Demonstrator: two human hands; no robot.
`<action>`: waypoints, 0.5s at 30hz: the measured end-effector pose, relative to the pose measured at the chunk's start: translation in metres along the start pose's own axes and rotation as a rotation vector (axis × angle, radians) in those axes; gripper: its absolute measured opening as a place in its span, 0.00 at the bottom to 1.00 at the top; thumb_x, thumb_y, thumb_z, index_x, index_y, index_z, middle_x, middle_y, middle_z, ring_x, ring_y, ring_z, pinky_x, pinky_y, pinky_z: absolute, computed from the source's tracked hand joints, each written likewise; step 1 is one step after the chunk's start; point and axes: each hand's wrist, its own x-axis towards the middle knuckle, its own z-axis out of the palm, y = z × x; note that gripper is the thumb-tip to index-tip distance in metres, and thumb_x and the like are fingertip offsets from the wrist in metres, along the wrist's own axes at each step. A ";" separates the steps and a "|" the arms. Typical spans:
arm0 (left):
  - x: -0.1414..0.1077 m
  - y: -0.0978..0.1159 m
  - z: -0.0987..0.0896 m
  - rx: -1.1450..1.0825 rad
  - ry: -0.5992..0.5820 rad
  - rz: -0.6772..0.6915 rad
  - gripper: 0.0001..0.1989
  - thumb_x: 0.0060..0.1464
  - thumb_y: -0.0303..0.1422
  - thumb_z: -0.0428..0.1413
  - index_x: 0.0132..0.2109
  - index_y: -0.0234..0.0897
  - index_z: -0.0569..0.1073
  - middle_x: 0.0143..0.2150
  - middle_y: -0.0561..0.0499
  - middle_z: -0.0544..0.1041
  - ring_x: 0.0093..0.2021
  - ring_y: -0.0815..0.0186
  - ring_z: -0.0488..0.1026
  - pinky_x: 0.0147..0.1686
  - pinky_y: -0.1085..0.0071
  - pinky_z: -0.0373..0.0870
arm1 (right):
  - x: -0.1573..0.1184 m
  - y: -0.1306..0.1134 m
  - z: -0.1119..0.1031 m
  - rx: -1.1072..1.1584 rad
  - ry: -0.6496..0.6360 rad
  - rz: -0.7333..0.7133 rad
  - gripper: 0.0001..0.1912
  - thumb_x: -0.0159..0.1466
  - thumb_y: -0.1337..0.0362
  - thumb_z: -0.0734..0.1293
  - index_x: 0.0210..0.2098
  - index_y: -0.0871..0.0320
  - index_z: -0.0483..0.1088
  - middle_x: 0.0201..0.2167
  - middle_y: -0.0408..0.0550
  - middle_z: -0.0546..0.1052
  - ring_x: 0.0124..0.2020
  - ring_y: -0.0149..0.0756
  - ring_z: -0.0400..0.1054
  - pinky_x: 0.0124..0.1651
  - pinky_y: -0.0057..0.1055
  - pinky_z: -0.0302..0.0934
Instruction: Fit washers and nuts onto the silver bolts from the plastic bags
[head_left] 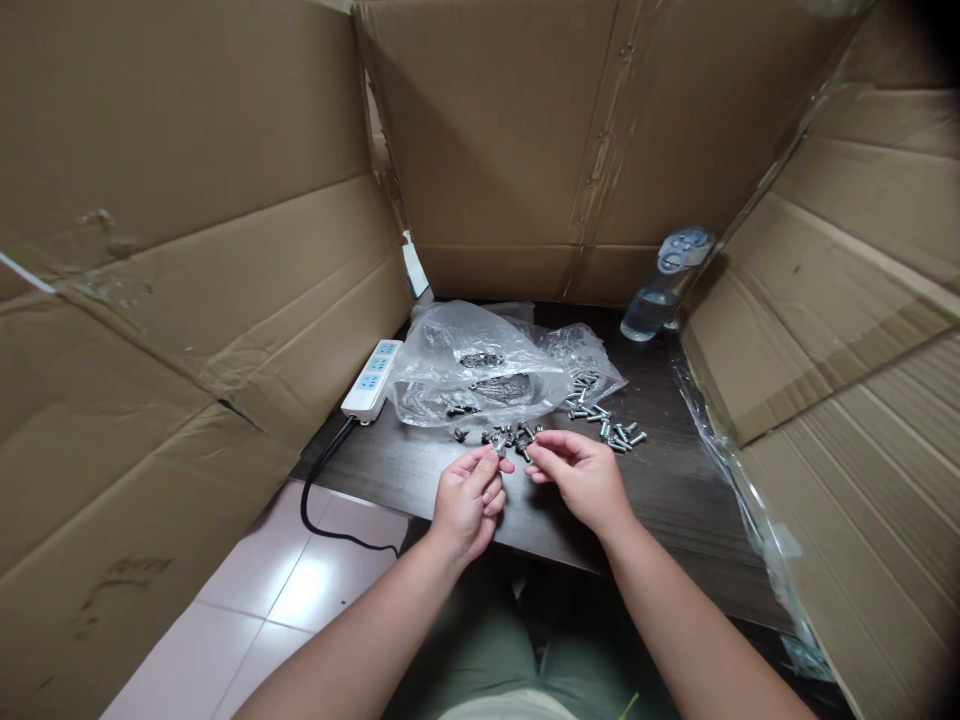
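Observation:
My left hand (472,495) is closed in a pinch, with a small shiny metal fastener (499,451) between thumb and forefinger. Whether it is a bolt or a nut is too small to tell. Close by on the right, my right hand (576,478) is pinched too, its fingertips together at the edge of the pile; what they hold is not clear. Just beyond both hands lies a pile of dark metal fasteners (517,434). Farther right, several silver bolts (619,434) are scattered on the dark table (667,500).
Clear plastic bags (427,365) with metal parts lie behind the pile. A white power strip (373,380) with a black cord (306,495) sits at the left edge. A water bottle (651,300) leans at the back right. Cardboard walls (510,130) enclose the table.

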 end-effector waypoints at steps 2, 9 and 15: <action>-0.001 -0.001 0.000 0.020 -0.013 0.006 0.13 0.44 0.34 0.64 0.35 0.31 0.72 0.26 0.50 0.74 0.14 0.83 0.52 0.13 0.84 0.46 | 0.001 0.001 -0.001 0.118 0.004 0.115 0.16 0.51 0.56 0.73 0.34 0.61 0.74 0.26 0.49 0.79 0.27 0.42 0.76 0.33 0.37 0.74; -0.007 -0.009 0.004 0.183 -0.018 0.032 0.15 0.43 0.35 0.65 0.37 0.31 0.75 0.23 0.49 0.75 0.13 0.82 0.51 0.12 0.82 0.43 | -0.003 0.004 0.001 -0.097 -0.033 -0.182 0.10 0.60 0.64 0.65 0.40 0.57 0.76 0.39 0.52 0.79 0.36 0.39 0.76 0.43 0.37 0.72; -0.008 -0.010 0.008 0.238 0.022 0.032 0.16 0.41 0.38 0.65 0.35 0.31 0.76 0.22 0.50 0.74 0.13 0.82 0.51 0.12 0.81 0.44 | -0.006 0.008 -0.003 -0.312 -0.049 -0.544 0.15 0.62 0.72 0.61 0.43 0.53 0.75 0.43 0.49 0.78 0.45 0.38 0.73 0.50 0.38 0.68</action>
